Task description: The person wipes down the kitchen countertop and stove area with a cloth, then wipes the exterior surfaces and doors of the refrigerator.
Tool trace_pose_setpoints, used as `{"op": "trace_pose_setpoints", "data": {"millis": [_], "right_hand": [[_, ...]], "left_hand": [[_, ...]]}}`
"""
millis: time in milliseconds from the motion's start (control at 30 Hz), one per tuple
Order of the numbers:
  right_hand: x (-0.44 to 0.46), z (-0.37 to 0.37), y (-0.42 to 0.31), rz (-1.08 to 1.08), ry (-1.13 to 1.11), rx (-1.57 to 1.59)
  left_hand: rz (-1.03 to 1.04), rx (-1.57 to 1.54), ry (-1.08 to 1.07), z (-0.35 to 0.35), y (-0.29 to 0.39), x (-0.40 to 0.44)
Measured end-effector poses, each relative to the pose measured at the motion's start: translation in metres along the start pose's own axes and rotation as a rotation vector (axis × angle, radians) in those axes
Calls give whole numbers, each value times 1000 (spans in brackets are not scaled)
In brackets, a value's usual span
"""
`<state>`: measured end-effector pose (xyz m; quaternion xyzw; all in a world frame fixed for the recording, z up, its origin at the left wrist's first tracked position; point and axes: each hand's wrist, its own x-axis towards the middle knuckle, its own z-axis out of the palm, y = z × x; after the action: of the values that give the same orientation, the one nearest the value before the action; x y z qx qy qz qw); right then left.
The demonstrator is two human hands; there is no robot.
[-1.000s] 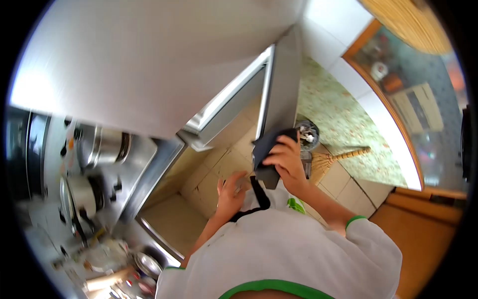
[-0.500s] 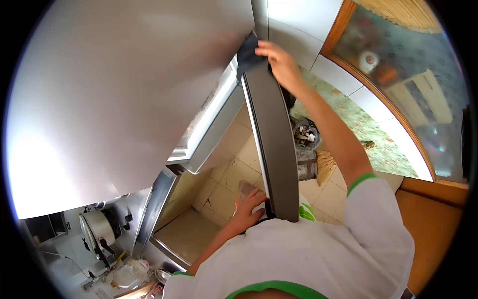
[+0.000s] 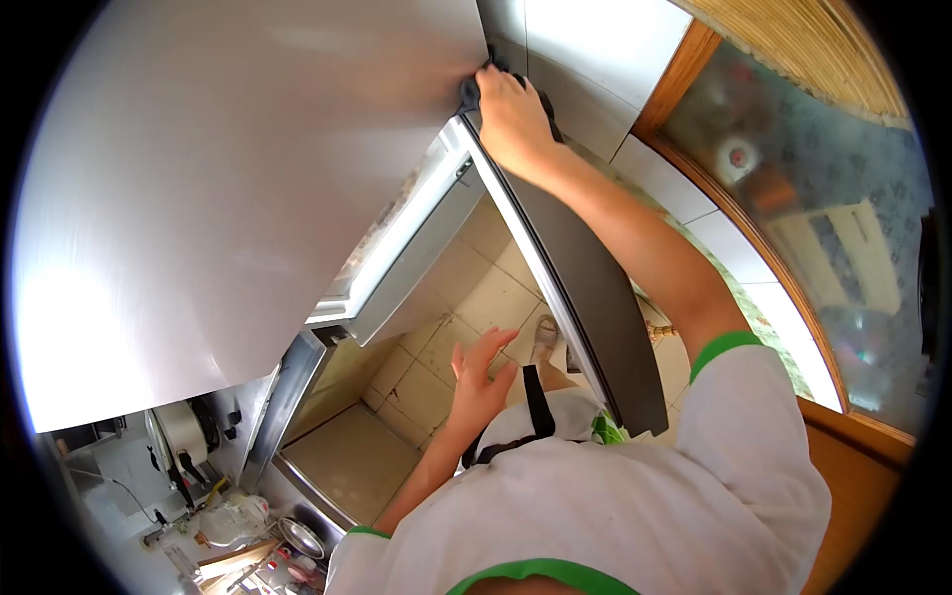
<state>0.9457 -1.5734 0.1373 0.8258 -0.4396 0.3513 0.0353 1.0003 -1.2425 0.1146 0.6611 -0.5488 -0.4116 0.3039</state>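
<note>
My right hand presses a dark cloth against the top corner of an open refrigerator door, close beside a large silver panel. Its fingers curl over the cloth, most of which is hidden beneath them. Lower down, my left hand hangs in front of my body with fingers apart and nothing in it. A white-edged inner frame shows between the silver panel and the door.
Tiled floor lies below, with a foot in a slipper on it. A pot and a metal bowl stand at lower left. A wood-framed glass pane is on the right.
My right hand has moved left with the cloth to the door's corner. My left hand has come off the door's edge and opened. The door has swung with its lower end to the right.
</note>
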Motion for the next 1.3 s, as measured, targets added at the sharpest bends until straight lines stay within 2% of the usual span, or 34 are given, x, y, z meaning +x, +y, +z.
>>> {"op": "trace_pose_setpoints", "data": {"millis": [33,67,133,200,233,300,400,500,600,633,700,733,767,800,833,867,900,933,967,1000,1067,1133,1167,1233,1300], "right_hand": [[-9,-3,1,-63,-57,-9],[-11,-7,-1,-102,-17,-67],[-7,-15,7,-70,-96,191],[-15,-39,13,-44,-237,389],[-21,-43,19,-39,-300,366],[-33,-66,27,31,-362,557],[-79,-128,26,96,-452,673],[-143,-208,15,128,-629,696],[-213,-278,5,70,-718,765],[-235,-298,4,41,-718,807],[-272,-338,11,316,-843,984],[-284,-351,12,372,-839,995],[-291,-363,17,447,-914,712],[-291,-370,27,502,-976,413],[-290,-372,37,539,-1026,105],[-282,-367,39,726,-830,109],[-264,-360,36,720,-605,252],[-257,-342,41,544,-347,316],[-235,-326,31,520,-189,459],[-216,-307,19,351,-87,518],[-215,-268,8,71,-185,463],[-231,-262,-16,-107,-403,177],[-240,-270,-23,-14,-434,241],[-262,-291,-43,176,-467,338],[-268,-325,-67,308,-544,449]], "left_hand": [[1,-4,5,5,2,5],[19,-65,15,11,4,10],[23,-123,1,23,14,15],[103,-209,154,32,39,22],[97,-212,133,34,46,26],[217,-202,243,37,56,39],[262,-285,328,37,56,55],[320,-220,389,21,69,79],[366,-190,430,10,78,106],[342,-220,384,9,81,110],[345,-202,355,7,83,117],[374,-158,366,6,84,120],[440,-99,395,6,84,124],[391,-17,393,3,98,123],[519,33,377,2,99,134],[642,79,373,3,100,145],[646,63,358,6,108,155],[709,190,321,9,118,164],[765,321,288,12,123,171],[760,317,290,19,124,178],[784,449,153,33,125,186],[861,486,98,42,125,175],[932,521,50,45,124,172],[994,617,123,52,109,167],[882,654,21,42,108,154]]}}
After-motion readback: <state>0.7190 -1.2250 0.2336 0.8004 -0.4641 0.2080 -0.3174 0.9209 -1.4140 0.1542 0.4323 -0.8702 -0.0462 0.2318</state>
